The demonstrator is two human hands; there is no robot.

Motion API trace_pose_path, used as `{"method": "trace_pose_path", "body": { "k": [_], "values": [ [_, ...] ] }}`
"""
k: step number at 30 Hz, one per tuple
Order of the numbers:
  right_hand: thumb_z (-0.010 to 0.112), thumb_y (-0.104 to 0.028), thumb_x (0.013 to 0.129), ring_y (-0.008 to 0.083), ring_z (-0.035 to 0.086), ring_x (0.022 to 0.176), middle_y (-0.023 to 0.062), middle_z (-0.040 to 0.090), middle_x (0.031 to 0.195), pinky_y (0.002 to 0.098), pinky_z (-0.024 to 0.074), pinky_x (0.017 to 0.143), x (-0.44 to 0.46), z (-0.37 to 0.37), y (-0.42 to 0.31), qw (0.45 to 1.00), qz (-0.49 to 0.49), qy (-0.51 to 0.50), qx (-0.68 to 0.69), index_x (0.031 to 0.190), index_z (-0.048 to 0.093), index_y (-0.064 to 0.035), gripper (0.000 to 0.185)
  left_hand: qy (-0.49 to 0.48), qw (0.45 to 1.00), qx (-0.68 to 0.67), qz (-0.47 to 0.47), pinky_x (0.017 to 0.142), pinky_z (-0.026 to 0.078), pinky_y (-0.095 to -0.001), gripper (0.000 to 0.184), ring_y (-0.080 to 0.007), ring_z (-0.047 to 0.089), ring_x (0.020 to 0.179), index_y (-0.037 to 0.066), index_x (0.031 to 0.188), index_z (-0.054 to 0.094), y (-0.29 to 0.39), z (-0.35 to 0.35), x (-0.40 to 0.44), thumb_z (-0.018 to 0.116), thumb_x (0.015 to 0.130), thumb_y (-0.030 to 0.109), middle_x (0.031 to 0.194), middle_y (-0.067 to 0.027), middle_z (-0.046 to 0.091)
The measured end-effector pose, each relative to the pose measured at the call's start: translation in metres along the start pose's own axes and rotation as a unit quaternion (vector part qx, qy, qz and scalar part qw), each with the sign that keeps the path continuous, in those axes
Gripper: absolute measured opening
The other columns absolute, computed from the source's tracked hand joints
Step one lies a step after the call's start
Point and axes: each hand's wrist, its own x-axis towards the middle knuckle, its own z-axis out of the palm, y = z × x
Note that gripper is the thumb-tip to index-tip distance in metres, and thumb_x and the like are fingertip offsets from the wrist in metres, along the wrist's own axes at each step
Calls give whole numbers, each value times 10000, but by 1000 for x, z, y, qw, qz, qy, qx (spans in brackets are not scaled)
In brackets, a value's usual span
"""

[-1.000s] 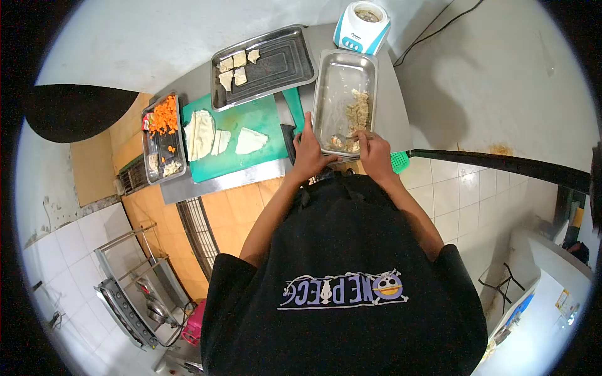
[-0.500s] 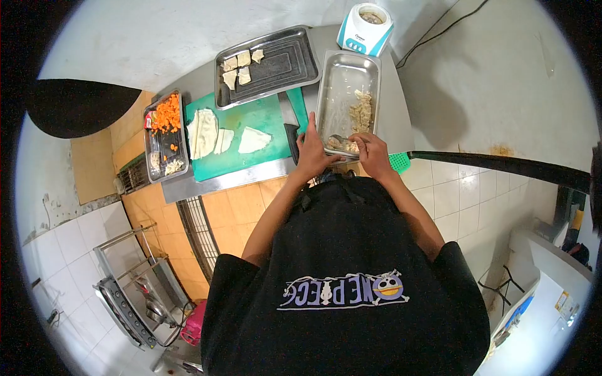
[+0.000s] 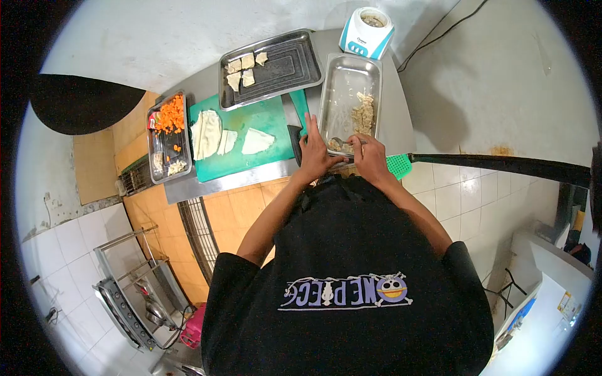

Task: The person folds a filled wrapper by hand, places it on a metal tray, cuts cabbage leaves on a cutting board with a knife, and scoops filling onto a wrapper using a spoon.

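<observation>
A deep steel pan [image 3: 339, 81] holds a pale, mashed mixture [image 3: 362, 116] along its right side. My left hand [image 3: 315, 158] grips the pan's near left corner, thumb along the near rim and fingers up the left side. In my right hand [image 3: 371, 156] is a metal spoon [image 3: 342, 143], its bowl low in the pan's near end beside a smaller bit of the mixture. Just left of my left hand lies a knife [image 3: 293, 135] with a black handle, on a green cutting board [image 3: 276, 122]. Cut white dough sheets [image 3: 258, 141] and a folded dough piece [image 3: 207, 135] rest on the board.
Behind the board, a dark baking tray [image 3: 282, 69] carries several dough pieces. A smaller tray [image 3: 186, 128] of diced carrot stands at the left. A white-and-blue appliance [image 3: 357, 47] sits behind the pan. A green perforated piece [image 3: 399, 166] shows near my right wrist.
My right hand and the spoon have shifted slightly at the pan's near end. The mixture there looks smaller. My left hand keeps its hold; the whole view has shifted a little.
</observation>
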Motion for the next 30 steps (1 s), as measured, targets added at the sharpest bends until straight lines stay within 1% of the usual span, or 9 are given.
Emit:
{"method": "trace_pose_path", "body": {
  "k": [4, 9, 11, 12, 13, 16, 18, 21, 30],
  "values": [
    [510, -182, 1065, 427, 703, 895, 210, 735, 945, 503, 544, 815, 3, 1, -6, 1000, 1, -3, -2, 954, 727, 6, 307, 19, 1000, 4, 9, 1152, 276, -663, 1623, -460, 226, 1572, -35, 1640, -68, -2, 2, -2, 997, 549, 521, 1720, -324, -62],
    [500, -212, 1057, 442, 699, 810, 217, 720, 833, 518, 541, 774, 7, -3, -6, 998, 64, 10, 5, 952, 728, -10, 322, 62, 997, -30, -37, 1170, 285, -649, 1581, -445, 207, 1582, -80, 1623, 56, 9, -2, -6, 1002, 513, 530, 1710, -345, 27],
    [502, -245, 1062, 400, 716, 769, 226, 722, 812, 500, 540, 758, 10, -4, 7, 975, 211, -9, 62, 986, 751, -31, 337, 61, 998, 14, -20, 1183, 270, -642, 1536, -442, 215, 1580, -104, 1607, 109, 13, -11, -5, 982, 534, 562, 1704, -348, 65],
    [493, -268, 1086, 282, 696, 678, 191, 752, 818, 425, 538, 697, 11, -4, 20, 966, 239, -12, 101, 1011, 760, -21, 371, 55, 997, 56, 0, 1196, 255, -636, 1495, -439, 222, 1578, -128, 1590, 161, 15, -15, -5, 963, 555, 595, 1698, -351, 103],
    [493, -268, 1086, 282, 696, 678, 191, 752, 818, 425, 538, 697, 10, -3, 27, 966, 239, -10, 101, 1011, 760, -21, 371, 55, 997, 56, 2, 1196, 255, -636, 1495, -439, 222, 1578, -128, 1590, 161, 15, -20, -5, 963, 555, 595, 1698, -351, 103],
    [458, -254, 1125, 109, 581, 630, 114, 774, 875, 267, 477, 605, 14, -3, 36, 860, 362, 53, 355, 1048, 736, 26, 402, 51, 991, 113, 58, 1214, 213, -633, 1357, -433, 235, 1572, -152, 1570, 207, 1, -40, -10, 878, 698, 644, 1688, -352, 148],
    [474, -272, 1118, 114, 588, 660, 123, 766, 903, 264, 480, 636, 16, -3, 35, 829, 363, 50, 423, 1086, 719, 25, 387, 93, 992, 91, -2, 1223, 180, -627, 1166, -432, 236, 1568, -137, 1580, 196, -17, -45, -15, 756, 878, 607, 1690, -336, 157],
    [491, -261, 1119, 128, 597, 665, 157, 758, 929, 267, 481, 621, 27, 11, 30, 768, 367, 48, 522, 1159, 704, 37, 368, 118, 988, 77, -59, 1217, 182, -628, 1019, -438, 245, 1561, -122, 1592, 187, -41, -59, -24, 702, 967, 496, 1693, -319, 169],
    [612, -208, 1077, 150, 680, 820, 88, 720, 981, 307, 595, 772, 63, 72, -7, 673, 366, -122, 631, 1257, 674, 47, 318, 133, 971, 138, -140, 1196, 202, -659, 800, -445, 254, 1539, -51, 1580, 285, -101, -115, -36, 663, 998, 346, 1680, -296, 193]
  ]
}}
